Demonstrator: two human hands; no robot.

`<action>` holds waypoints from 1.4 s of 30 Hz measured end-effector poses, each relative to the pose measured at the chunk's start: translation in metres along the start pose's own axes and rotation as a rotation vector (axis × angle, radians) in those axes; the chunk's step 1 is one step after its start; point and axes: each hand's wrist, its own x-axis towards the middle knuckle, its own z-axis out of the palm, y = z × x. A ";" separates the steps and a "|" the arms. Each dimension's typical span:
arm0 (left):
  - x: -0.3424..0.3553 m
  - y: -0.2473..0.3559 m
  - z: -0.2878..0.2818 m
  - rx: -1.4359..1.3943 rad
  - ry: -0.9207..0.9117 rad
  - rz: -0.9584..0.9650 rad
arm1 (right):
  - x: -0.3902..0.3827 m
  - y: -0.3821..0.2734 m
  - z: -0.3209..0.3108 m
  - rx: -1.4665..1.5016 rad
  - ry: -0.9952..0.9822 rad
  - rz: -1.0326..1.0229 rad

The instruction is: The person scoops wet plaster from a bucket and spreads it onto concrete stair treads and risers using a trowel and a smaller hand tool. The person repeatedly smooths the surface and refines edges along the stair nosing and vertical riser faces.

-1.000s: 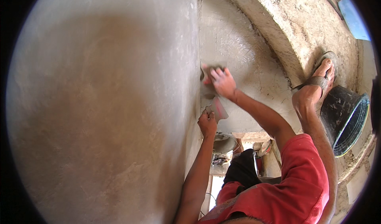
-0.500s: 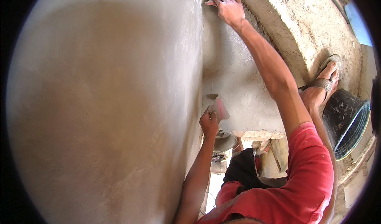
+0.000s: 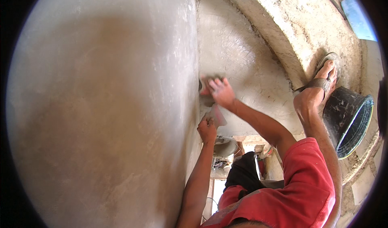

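Note:
My left hand (image 3: 207, 129) is closed around the narrow end of a small scraper (image 3: 219, 117) with a flared, pinkish-grey blade. It is held low beside the corner where a tall plastered wall (image 3: 101, 107) meets a smooth plastered ledge (image 3: 226, 34). Just above it, my right hand (image 3: 223, 94) is smeared by motion, its fingers bent over a pinkish flat tool (image 3: 205, 89) at that corner. Most of this tool lies hidden or blurred, so its exact kind does not show. A dark patch of shadow or wet plaster lies between the two hands.
A rough, raised curved rim (image 3: 275, 30) borders the ledge on the right. My sandalled foot (image 3: 323, 76) rests beyond it, beside a tipped black bucket (image 3: 345, 117). Below the ledge's near edge sits a grey rounded container (image 3: 225, 147) among clutter.
My right hand has swept from the far end of the corner back toward me, close to my left hand. My left hand still holds the scraper. The view has shifted slightly.

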 end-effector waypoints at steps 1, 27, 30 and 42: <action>-0.003 -0.004 0.000 -0.025 -0.004 0.006 | -0.010 -0.010 -0.007 0.017 -0.064 -0.038; -0.077 -0.095 0.063 -0.295 -0.106 -0.032 | -0.043 -0.038 0.045 -0.066 0.193 -0.030; -0.107 -0.137 0.077 -0.332 -0.050 -0.067 | -0.079 -0.056 0.062 -0.059 0.220 -0.062; -0.181 -0.221 0.084 -0.278 0.188 -0.148 | -0.194 -0.147 0.078 -0.006 0.061 -0.190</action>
